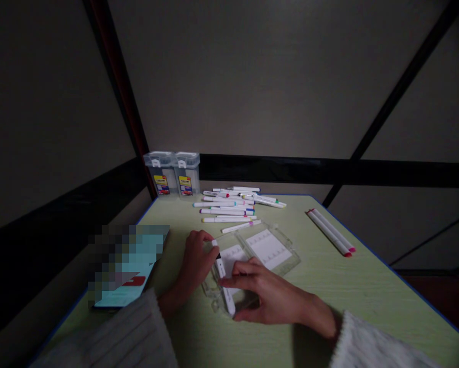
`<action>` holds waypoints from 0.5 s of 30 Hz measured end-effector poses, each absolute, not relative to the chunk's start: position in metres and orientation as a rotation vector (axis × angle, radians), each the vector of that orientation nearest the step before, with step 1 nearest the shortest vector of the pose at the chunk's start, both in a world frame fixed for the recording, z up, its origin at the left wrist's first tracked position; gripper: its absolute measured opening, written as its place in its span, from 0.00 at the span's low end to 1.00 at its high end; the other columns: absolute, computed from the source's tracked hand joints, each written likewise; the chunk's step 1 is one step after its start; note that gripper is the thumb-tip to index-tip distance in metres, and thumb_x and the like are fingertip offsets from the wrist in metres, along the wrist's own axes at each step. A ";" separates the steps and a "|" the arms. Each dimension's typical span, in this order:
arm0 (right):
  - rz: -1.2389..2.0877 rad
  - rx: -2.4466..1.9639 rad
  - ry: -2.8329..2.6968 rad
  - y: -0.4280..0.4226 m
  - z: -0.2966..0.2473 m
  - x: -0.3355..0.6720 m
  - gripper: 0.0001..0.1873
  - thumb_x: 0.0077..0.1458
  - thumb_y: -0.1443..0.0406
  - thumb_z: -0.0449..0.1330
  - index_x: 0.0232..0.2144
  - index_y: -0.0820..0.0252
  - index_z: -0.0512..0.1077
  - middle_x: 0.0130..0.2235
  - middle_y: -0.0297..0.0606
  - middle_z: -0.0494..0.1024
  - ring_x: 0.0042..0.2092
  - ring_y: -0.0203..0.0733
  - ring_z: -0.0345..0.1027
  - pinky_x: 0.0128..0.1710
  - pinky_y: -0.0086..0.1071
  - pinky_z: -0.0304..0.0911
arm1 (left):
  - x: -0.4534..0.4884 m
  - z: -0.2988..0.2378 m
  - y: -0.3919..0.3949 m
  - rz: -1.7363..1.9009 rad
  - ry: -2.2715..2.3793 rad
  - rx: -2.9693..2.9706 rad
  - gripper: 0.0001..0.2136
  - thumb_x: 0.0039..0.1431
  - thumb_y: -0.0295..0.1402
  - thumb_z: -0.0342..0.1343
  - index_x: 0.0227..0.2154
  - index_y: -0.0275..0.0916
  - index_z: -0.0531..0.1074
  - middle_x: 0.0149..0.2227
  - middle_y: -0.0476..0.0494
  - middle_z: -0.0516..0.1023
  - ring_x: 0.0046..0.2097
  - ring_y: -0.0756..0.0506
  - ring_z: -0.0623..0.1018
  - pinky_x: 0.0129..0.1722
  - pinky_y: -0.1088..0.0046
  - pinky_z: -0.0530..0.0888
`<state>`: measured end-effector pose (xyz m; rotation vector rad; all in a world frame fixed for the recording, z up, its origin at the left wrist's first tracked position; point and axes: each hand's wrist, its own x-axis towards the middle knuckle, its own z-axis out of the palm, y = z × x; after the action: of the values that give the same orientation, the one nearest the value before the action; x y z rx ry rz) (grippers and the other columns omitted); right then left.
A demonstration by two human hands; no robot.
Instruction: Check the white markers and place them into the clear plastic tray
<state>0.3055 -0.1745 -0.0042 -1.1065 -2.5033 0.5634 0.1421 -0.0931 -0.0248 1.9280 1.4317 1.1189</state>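
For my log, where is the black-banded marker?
In the head view's lower middle, the black-banded marker is over the left half of the open clear case, left hand at its far end, right hand at its near end.

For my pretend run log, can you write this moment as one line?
left hand: at marker's far end | right hand: holds its near half | marker: over open clear case | beyond: loose markers

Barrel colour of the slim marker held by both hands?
White; the slim white marker shows in the head view.
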 end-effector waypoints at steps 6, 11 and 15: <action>0.605 -1.025 -2.543 -0.176 -0.003 0.305 0.22 0.50 0.61 0.62 0.49 0.57 0.69 0.42 0.40 0.74 0.45 0.42 0.64 0.46 0.36 0.50 | 0.142 -0.026 -0.092 1.127 1.459 1.942 0.06 0.41 0.22 0.51 0.22 0.39 0.62 0.29 0.50 0.64 0.36 0.46 0.68 0.41 0.67 0.66; 0.629 -1.002 -2.538 -0.176 -0.003 0.305 0.18 0.52 0.60 0.61 0.45 0.57 0.72 0.41 0.38 0.75 0.45 0.41 0.65 0.46 0.35 0.49 | 0.141 -0.022 -0.095 1.136 1.463 1.914 0.06 0.41 0.23 0.52 0.22 0.40 0.63 0.29 0.50 0.65 0.37 0.46 0.68 0.41 0.67 0.66; 0.644 -0.975 -2.549 -0.176 -0.001 0.305 0.14 0.53 0.60 0.60 0.42 0.57 0.73 0.39 0.38 0.76 0.43 0.40 0.66 0.45 0.35 0.49 | 0.142 -0.021 -0.095 1.123 1.418 1.865 0.05 0.41 0.23 0.50 0.22 0.40 0.62 0.29 0.50 0.65 0.35 0.47 0.68 0.39 0.68 0.67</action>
<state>0.3052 -0.1763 -0.0007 -0.9754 -2.5485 0.6439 0.1417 -0.0951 -0.0211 1.8648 1.4179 1.1235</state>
